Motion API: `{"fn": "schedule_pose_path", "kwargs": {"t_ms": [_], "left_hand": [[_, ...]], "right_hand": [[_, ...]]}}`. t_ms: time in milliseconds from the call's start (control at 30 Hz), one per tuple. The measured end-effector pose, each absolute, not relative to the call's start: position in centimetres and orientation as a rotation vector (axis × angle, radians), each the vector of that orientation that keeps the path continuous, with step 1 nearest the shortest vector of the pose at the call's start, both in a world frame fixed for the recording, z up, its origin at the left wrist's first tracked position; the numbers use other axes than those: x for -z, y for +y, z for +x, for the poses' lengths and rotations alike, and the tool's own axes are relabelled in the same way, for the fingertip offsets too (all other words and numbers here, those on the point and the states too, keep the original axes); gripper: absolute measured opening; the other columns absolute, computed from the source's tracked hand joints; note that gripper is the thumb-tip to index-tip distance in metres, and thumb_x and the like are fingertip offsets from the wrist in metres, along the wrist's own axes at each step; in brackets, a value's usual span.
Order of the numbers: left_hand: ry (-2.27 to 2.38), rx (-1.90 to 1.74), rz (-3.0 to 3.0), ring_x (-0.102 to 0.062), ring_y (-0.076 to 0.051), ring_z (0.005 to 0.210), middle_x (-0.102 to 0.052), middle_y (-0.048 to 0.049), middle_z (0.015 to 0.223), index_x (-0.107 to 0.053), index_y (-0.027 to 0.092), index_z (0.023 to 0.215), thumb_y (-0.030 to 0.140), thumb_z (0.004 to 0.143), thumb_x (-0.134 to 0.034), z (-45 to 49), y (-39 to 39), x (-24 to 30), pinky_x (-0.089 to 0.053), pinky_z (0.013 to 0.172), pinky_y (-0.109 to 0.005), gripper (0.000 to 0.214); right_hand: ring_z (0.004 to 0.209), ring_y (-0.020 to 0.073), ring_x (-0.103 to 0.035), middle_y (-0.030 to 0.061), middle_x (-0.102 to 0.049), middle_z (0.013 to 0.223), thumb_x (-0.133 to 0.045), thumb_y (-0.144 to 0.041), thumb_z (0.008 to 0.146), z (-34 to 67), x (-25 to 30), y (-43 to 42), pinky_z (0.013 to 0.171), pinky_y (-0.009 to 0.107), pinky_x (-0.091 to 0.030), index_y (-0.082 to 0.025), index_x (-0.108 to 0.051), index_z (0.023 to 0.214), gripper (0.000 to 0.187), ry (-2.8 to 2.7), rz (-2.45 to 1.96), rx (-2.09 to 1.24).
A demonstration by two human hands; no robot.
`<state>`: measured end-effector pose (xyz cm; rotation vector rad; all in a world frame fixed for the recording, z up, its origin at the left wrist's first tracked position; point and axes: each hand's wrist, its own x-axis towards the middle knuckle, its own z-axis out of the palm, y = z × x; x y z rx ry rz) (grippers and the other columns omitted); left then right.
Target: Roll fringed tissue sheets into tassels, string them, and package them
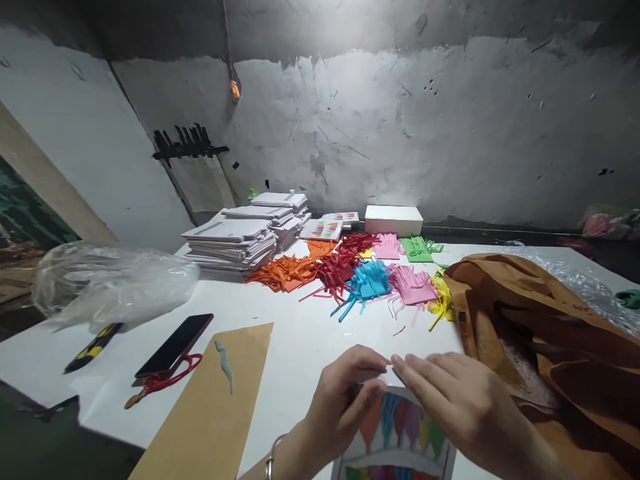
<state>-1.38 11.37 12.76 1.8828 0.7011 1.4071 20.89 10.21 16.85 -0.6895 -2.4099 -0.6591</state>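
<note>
Left wrist [286, 449]: slim, silvery, curved bangle [270, 460]
Left grip [340, 403]: bare
Right grip [463, 397]: bare, like its visible forearm [530, 450]

White packet [397, 430] with multicoloured pennant print

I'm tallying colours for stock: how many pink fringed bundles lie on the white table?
2. One pink bundle lies at the back, before the white box; the other pink bundle lies nearer, right of the blue bundle. More may be hidden beneath.

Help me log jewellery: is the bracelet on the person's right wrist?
No, the silver bracelet circles the wrist of the left hand.
</note>
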Motion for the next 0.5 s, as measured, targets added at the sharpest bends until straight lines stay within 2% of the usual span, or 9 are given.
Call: {"fn": "schedule_pose_path", "kwargs": {"t_ms": [100, 167, 267, 367, 433, 500], "left_hand": [[0.773, -1.424, 1.838, -0.067, -0.018, 0.083, -0.072, -0.0073, 0.093, -0.067, 0.02, 0.105, 0.036, 0.099, -0.056, -0.92, 11.3, -12.81, -0.052, 0.069, -0.024, 0.02], [0.799, -1.41, 1.814, -0.068, -0.017, 0.081, -0.072, -0.0066, 0.091, -0.066, 0.02, 0.105, 0.033, 0.099, -0.056, -0.88, 11.35, -12.81, -0.052, 0.066, -0.022, 0.017], [0.771, -1.402, 1.822, -0.067, -0.017, 0.083, -0.07, -0.0059, 0.093, -0.066, 0.021, 0.106, 0.029, 0.099, -0.055, -1.2, 11.38, -12.73, -0.053, 0.069, -0.023, 0.015], [0.745, -1.398, 1.848, -0.066, -0.017, 0.085, -0.069, -0.0063, 0.096, -0.066, 0.021, 0.106, 0.026, 0.099, -0.056, -1.58, 11.3, -12.61, -0.053, 0.073, -0.024, 0.013], [0.744, -1.38, 1.86, -0.066, -0.017, 0.086, -0.069, -0.0069, 0.097, -0.065, 0.02, 0.106, 0.026, 0.099, -0.055, -1.7, 11.24, -12.53, -0.053, 0.074, -0.025, 0.013], [0.753, -1.369, 1.868, -0.066, -0.017, 0.086, -0.069, -0.0073, 0.097, -0.065, 0.02, 0.107, 0.026, 0.099, -0.055, -1.74, 11.21, -12.45, -0.054, 0.073, -0.025, 0.014]], "right_hand": [[0.07, 0.0275, -0.073, 0.0244, -0.075, 0.1, -0.039, -0.002, 0.092, 20.24, -16.79, 10.55, 0.055, 0.038, -0.055, 0.005, -0.063, 0.122, 0.039, -2.448, -0.653, 0.819], [0.073, 0.0268, -0.073, 0.0238, -0.074, 0.103, -0.04, -0.002, 0.094, 20.24, -16.81, 10.92, 0.058, 0.037, -0.055, 0.003, -0.061, 0.126, 0.039, -2.414, -0.661, 0.772], [0.084, 0.0214, -0.073, 0.0154, -0.074, 0.109, -0.042, -0.02, 0.104, 20.67, -17.28, 11.22, 0.068, 0.031, -0.057, -0.009, -0.056, 0.137, 0.038, -2.431, -0.74, 0.253], [0.087, 0.015, -0.071, 0.0054, -0.073, 0.104, -0.041, -0.038, 0.106, 21.02, -17.59, 11.04, 0.074, 0.023, -0.056, -0.024, -0.053, 0.143, 0.041, -2.427, -0.895, -0.363], [0.082, 0.0132, -0.069, 0.0027, -0.072, 0.097, -0.042, -0.035, 0.106, 21.04, -17.35, 10.84, 0.071, 0.021, -0.053, -0.028, -0.055, 0.14, 0.038, -2.391, -0.974, -0.502], [0.077, 0.013, -0.068, 0.0028, -0.071, 0.093, -0.041, -0.03, 0.106, 20.96, -16.95, 10.73, 0.067, 0.021, -0.051, -0.027, -0.058, 0.138, 0.036, -2.347, -0.972, -0.485]]}}
